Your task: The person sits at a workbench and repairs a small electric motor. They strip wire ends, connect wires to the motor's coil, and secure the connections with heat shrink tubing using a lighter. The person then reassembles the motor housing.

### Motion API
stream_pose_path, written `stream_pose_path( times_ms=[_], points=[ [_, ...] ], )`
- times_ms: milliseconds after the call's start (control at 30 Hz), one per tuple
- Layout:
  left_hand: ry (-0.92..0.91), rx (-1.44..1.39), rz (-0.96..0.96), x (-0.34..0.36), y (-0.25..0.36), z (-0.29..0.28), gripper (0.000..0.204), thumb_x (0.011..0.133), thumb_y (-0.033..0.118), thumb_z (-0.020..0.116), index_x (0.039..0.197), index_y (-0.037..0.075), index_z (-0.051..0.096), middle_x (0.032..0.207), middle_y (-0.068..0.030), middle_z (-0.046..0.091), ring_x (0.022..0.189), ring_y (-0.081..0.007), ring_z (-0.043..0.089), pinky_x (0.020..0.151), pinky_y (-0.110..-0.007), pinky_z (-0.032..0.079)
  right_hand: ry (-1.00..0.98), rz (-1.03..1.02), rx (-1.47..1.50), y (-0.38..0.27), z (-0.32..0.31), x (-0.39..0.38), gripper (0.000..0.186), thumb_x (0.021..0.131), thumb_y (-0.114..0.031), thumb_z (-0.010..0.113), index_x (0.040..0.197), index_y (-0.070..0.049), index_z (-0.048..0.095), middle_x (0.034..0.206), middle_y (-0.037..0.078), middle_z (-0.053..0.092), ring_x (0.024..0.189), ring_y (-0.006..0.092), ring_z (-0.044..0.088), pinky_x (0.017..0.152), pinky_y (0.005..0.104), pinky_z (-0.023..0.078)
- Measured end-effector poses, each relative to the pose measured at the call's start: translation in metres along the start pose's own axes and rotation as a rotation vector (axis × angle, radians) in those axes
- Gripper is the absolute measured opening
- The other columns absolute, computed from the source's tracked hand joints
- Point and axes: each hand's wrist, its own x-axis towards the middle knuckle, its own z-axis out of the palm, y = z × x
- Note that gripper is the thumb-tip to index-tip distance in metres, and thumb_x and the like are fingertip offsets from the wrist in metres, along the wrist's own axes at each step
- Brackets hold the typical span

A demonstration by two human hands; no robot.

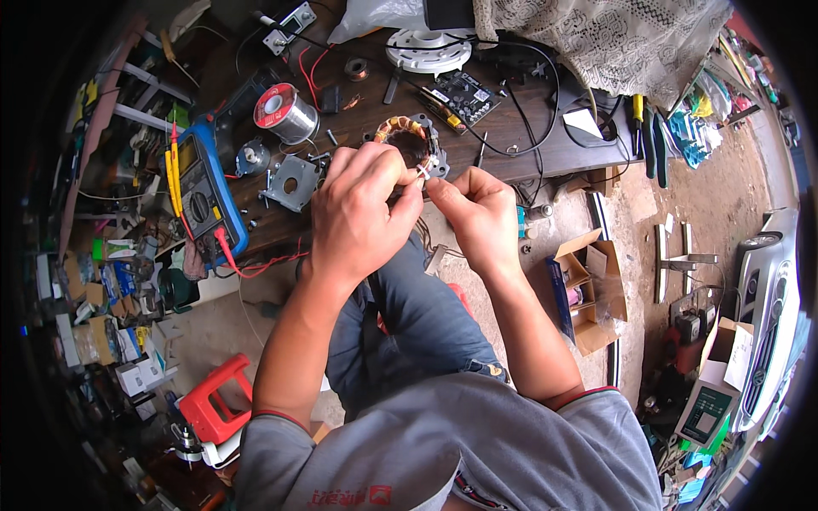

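At the near edge of the dark wooden surface (511, 128), left hand (362, 213) curled around a round motor stator (409, 140) with copper windings, grip clamped on its near side. Right hand (477, 217) just beside, thumb and forefinger pinched together on a small white wire end (423, 173) at the stator's near right edge, almost touching the left fingertips. Left of the hands, touching the surface: a square grey metal plate (292, 180), a small round motor part (253, 157), and a blue multimeter (204, 192) with red and yellow probes. Farther left and far, a spool of solder wire (285, 112). Far right of the stator, a black circuit board (464, 94) and black cables. Below the hands, blue-jeaned knees. At right on the floor, an open cardboard box (588, 289).
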Motion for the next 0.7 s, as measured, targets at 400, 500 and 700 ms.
stream_pose_path(
  times_ms=[400,500,700],
  points=[
    [0.002,-0.002,0.024,0.004,-0.003,-0.001,0.017,0.077,0.010,0.073,0.079,0.007,0.057,0.087,-0.0066,0.062,0.081,-0.0321,0.058,0.071,-0.043,0.050,0.006,-0.075,-0.069,0.007,0.005,0.005,0.035,0.089,-0.017,0.074,0.065,-0.005,0.051,0.060,-0.006,0.048,0.056,0.0016,0.038,0.046,0.0240,0.029],
    [0.024,0.006,0.007,0.005,-0.002,0.000,0.017,0.075,0.010,0.075,0.078,0.007,0.058,0.086,-0.0071,0.063,0.080,-0.0317,0.059,0.071,-0.042,0.050,0.003,-0.055,-0.162,0.003,0.004,0.002,0.027,0.092,-0.016,0.072,0.074,-0.002,0.057,0.066,-0.005,0.053,0.060,0.0018,0.043,0.049,0.0228,0.034],
    [0.074,0.093,0.010,0.005,0.001,0.006,0.019,0.070,0.014,0.076,0.072,0.009,0.057,0.083,-0.0031,0.063,0.078,-0.0290,0.059,0.064,-0.042,0.051,0.018,-0.200,-0.094,-0.001,0.006,-0.015,0.012,0.093,-0.006,0.063,0.086,0.004,0.063,0.067,0.004,0.063,0.061,0.0041,0.053,0.053,0.0248,0.043]
  ],
)
